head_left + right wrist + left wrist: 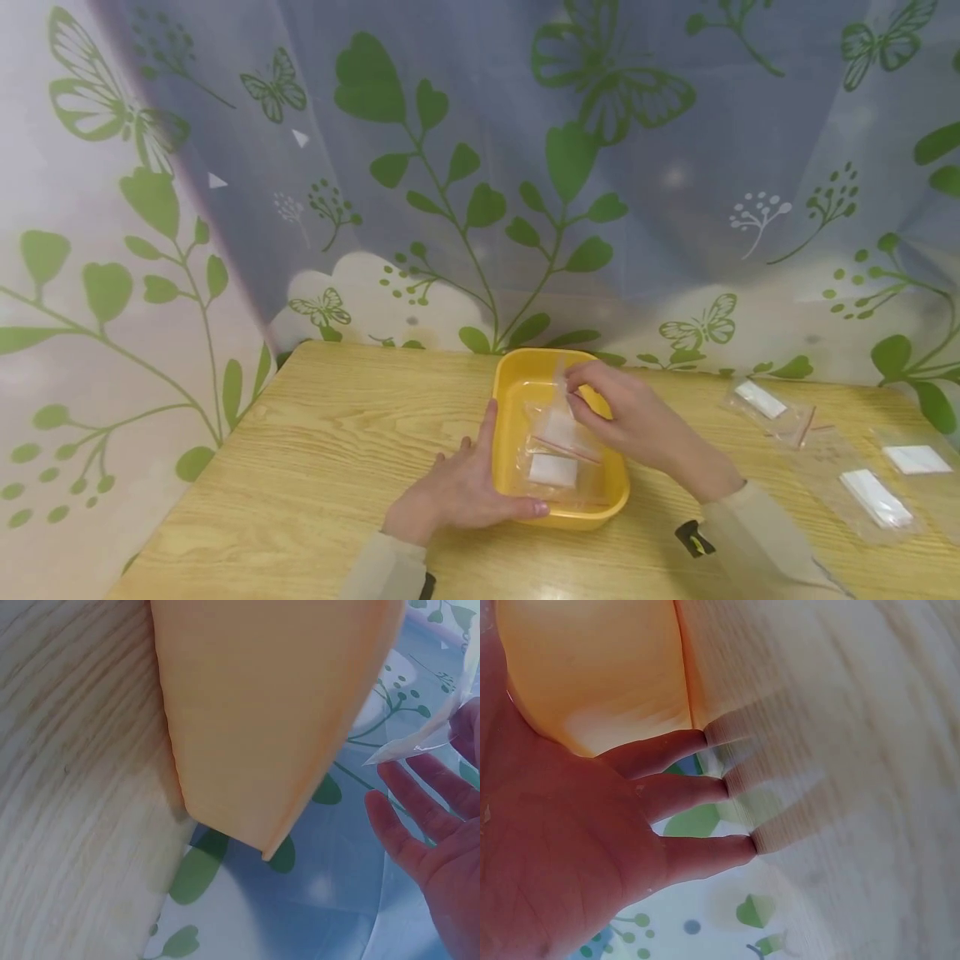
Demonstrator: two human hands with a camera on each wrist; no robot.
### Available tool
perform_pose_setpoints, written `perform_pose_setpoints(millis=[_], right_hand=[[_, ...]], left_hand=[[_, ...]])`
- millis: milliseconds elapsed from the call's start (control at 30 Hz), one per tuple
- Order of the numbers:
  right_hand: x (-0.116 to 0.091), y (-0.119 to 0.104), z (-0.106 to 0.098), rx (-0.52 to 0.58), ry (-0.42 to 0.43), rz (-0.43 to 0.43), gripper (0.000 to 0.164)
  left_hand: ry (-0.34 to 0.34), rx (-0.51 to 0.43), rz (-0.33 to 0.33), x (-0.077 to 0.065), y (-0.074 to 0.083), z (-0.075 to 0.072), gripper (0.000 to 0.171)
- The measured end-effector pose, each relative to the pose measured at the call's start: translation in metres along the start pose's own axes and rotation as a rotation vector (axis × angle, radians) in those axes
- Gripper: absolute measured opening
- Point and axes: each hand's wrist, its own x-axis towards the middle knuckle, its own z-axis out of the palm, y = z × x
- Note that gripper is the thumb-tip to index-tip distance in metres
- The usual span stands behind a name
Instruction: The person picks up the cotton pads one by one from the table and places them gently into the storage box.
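Observation:
A yellow plastic tub (619,493) stands on the wooden table, with clear zip bags inside; one holds a white folded piece (553,470). My left hand (459,493) steadies the tub at its near left corner. Its thumb lies along the front rim and its index finger along the left side. In the left wrist view, the other fingers (697,856) extend straight, tips at the tabletop. Above the tub, my right hand (637,412) pinches the upper edge of a clear zip bag (557,421) with a red seal line. The right wrist view shows that bag's edge (420,742) between thumb and fingers.
To the right lie several more clear zip bags with white pieces, among them one near the back (761,400) and one nearer (876,498). A curtain (480,167) printed with leaves and butterflies hangs right behind the table (315,467).

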Motion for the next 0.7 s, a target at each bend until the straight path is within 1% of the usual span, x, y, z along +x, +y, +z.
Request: perform_pose_setpoints(millis=[133, 333, 433, 567, 700], right_hand=[[-0.001, 0.001, 0.007, -0.007, -0.019, 0.015, 0.021], [-0.004, 0.001, 0.01, -0.042, -0.111, 0.094, 0.019], [-0.006, 0.001, 0.009, -0.064, -0.139, 0.105, 0.021], [-0.011, 0.001, 0.005, -0.09, -0.126, 0.082, 0.023], [-0.018, 0.002, -0.002, -0.121, -0.102, 0.068, 0.029]], left_hand=[[-0.004, -0.004, -0.005, -0.001, 0.001, 0.001, 0.139], [-0.007, 0.001, 0.003, 0.0, 0.001, 0.002, 0.138], [-0.006, 0.006, 0.0, -0.001, 0.002, 0.002, 0.138], [0.001, 0.009, -0.01, -0.001, 0.002, 0.002, 0.139], [0.004, 0.002, -0.015, -0.001, 0.0, 0.001, 0.139]])
